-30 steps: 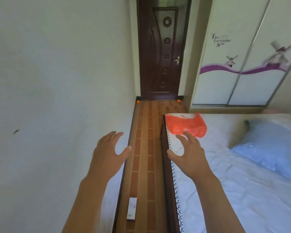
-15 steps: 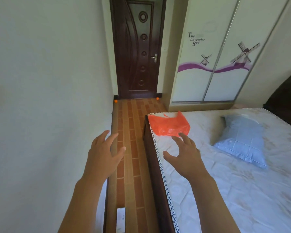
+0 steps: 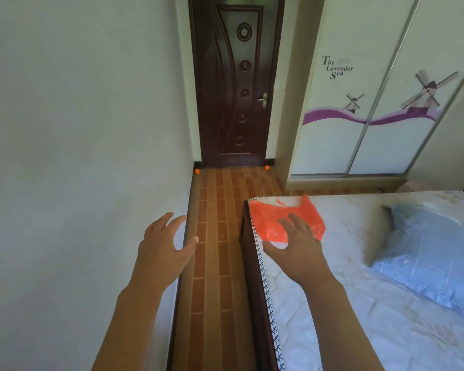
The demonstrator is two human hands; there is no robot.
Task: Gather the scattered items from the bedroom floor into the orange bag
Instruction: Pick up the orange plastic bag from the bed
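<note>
The orange bag [image 3: 284,219] lies flat and crumpled on the near left corner of the bed [image 3: 332,303], close to the mattress edge with its stitched trim. The right hand [image 3: 296,249] is stretched out over the bag's near edge, palm down, fingers spread apart and partly covering the plastic; whether the fingertips press on the bag or sit just above it cannot be told. Nothing is clamped in that grip. The left hand [image 3: 165,250] is held forward in the air beside the white wall [image 3: 78,156], fingers loosely apart, thumb out, holding nothing. Between the wall and the dark bed frame runs a narrow strip of brown brick-pattern floor [image 3: 220,236] leading to a dark wooden door [image 3: 237,84], which is shut. Two small orange balls rest on the floor at the foot of the door: one [image 3: 197,171] in the left corner against the wall, the other [image 3: 266,167] at the right side of the door frame. A pale blue pillow [image 3: 426,253] lies on the bed to the right, well apart from the bag. Behind the bed stands a white sliding wardrobe [image 3: 373,103] printed with windmills, a purple band and the words "The Lavender Sea".
</note>
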